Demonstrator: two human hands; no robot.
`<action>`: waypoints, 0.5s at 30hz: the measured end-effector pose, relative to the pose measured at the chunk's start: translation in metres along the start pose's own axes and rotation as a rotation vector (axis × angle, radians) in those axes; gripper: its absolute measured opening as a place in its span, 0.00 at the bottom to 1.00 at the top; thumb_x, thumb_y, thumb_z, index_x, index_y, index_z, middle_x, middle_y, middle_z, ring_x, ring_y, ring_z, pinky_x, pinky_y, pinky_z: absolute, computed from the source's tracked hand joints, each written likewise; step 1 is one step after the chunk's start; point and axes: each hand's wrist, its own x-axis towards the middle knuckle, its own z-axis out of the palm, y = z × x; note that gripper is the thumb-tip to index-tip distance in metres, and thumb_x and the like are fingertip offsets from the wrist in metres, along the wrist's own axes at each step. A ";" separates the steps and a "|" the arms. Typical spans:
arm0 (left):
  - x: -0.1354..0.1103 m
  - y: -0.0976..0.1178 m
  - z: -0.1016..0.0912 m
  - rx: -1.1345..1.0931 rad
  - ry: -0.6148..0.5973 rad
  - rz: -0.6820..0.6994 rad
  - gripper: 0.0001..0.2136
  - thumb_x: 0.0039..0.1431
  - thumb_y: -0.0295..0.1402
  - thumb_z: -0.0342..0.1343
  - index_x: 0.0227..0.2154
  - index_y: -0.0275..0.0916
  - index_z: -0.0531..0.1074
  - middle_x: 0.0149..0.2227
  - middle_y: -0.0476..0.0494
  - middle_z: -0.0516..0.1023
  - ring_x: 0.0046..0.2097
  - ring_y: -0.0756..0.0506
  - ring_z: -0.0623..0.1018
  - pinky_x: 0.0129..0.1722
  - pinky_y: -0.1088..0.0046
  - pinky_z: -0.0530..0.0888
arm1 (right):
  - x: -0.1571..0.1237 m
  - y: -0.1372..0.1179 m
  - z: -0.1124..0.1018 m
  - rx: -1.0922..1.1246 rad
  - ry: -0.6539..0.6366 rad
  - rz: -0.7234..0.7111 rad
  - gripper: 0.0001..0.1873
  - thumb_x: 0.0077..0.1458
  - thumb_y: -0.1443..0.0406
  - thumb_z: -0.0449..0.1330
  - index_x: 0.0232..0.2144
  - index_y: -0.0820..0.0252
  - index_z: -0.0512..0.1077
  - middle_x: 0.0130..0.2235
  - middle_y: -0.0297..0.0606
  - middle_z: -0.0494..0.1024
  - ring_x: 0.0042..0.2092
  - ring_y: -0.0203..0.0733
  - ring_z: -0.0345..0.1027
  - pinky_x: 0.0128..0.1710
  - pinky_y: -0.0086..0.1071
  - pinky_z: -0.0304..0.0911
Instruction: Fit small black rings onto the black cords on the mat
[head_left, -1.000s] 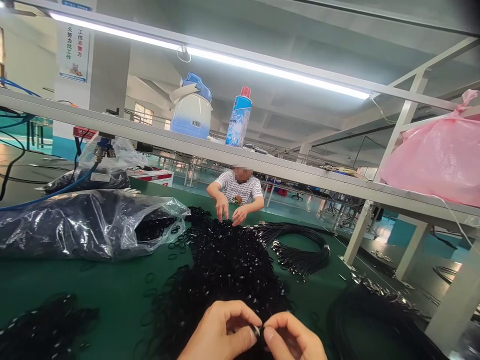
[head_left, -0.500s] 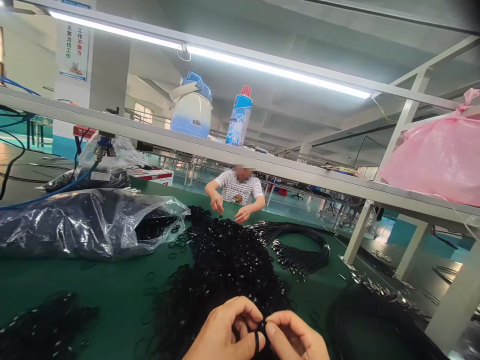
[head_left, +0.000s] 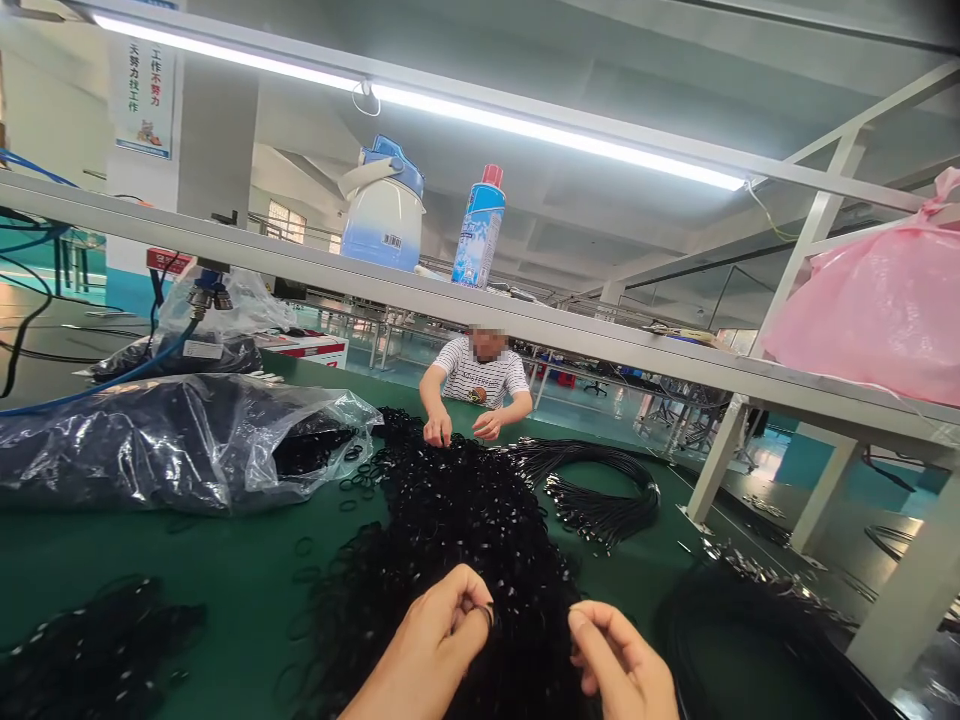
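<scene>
Your left hand [head_left: 435,640] pinches 1 small black ring [head_left: 486,612] between the thumb and the first fingers [head_left: 472,590], so the fingers are closed on it. You hold it up just above the big pile of black rings [head_left: 457,520], close to your face, where it is easy to look at. The ring is tiny, and a tight pinch keeps it from slipping away.

Your right hand [head_left: 622,665] is just beside the left, not touching it. Its fingers are curled in a loose way. I cannot tell if they hold anything.

The pile lies in the middle of the green counter [head_left: 225,570], right in front of you, so both hands can reach into it. Some loose rings have rolled off its left side. A smaller heap of rings [head_left: 97,650] lies apart at the left, near the edge.

A clear plastic bag [head_left: 172,445] full of more black parts lies open at the left, its mouth facing the pile. A bundle of black cords [head_left: 600,495] lies curled at the right of the pile.

Across the counter sits another person in a striped shirt [head_left: 480,375]. That person's 2 hands rest on the far end of the same pile.

Above, on a long shelf [head_left: 600,345], stand a blue and white jug [head_left: 382,215] and a blue spray can [head_left: 480,230]. A pink bag [head_left: 877,305] lies on the shelf at the right.
</scene>
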 end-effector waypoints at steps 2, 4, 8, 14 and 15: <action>0.002 -0.007 -0.002 0.041 0.009 0.001 0.05 0.54 0.29 0.41 0.26 0.40 0.61 0.22 0.57 0.56 0.26 0.51 0.58 0.26 0.77 0.57 | 0.007 0.009 -0.006 -0.045 0.035 -0.006 0.17 0.43 0.52 0.62 0.27 0.60 0.76 0.23 0.37 0.76 0.26 0.44 0.70 0.23 0.29 0.63; 0.003 -0.012 -0.004 0.118 -0.022 0.017 0.05 0.53 0.28 0.42 0.26 0.40 0.62 0.23 0.56 0.59 0.26 0.51 0.58 0.26 0.77 0.58 | 0.012 0.018 -0.008 -0.142 -0.048 -0.047 0.16 0.43 0.53 0.62 0.28 0.60 0.77 0.28 0.40 0.79 0.31 0.48 0.73 0.29 0.32 0.67; 0.000 -0.015 -0.004 0.239 -0.073 0.087 0.12 0.47 0.21 0.41 0.30 0.40 0.66 0.31 0.52 0.68 0.34 0.50 0.67 0.34 0.76 0.63 | 0.015 0.032 -0.006 -0.321 -0.209 -0.238 0.12 0.46 0.61 0.58 0.30 0.56 0.80 0.38 0.41 0.81 0.41 0.51 0.73 0.43 0.37 0.67; 0.000 -0.009 -0.009 0.236 -0.077 0.167 0.20 0.37 0.16 0.41 0.32 0.43 0.67 0.39 0.52 0.69 0.45 0.49 0.67 0.45 0.73 0.62 | 0.015 0.022 -0.012 -0.394 -0.231 -0.321 0.12 0.49 0.65 0.53 0.30 0.55 0.77 0.40 0.39 0.78 0.43 0.46 0.72 0.39 0.31 0.67; 0.001 -0.009 -0.010 0.254 -0.063 0.173 0.18 0.38 0.17 0.42 0.30 0.43 0.67 0.39 0.52 0.69 0.44 0.48 0.67 0.44 0.73 0.62 | 0.013 0.019 -0.012 -0.405 -0.220 -0.335 0.12 0.50 0.65 0.52 0.30 0.55 0.76 0.38 0.38 0.78 0.40 0.45 0.72 0.35 0.30 0.67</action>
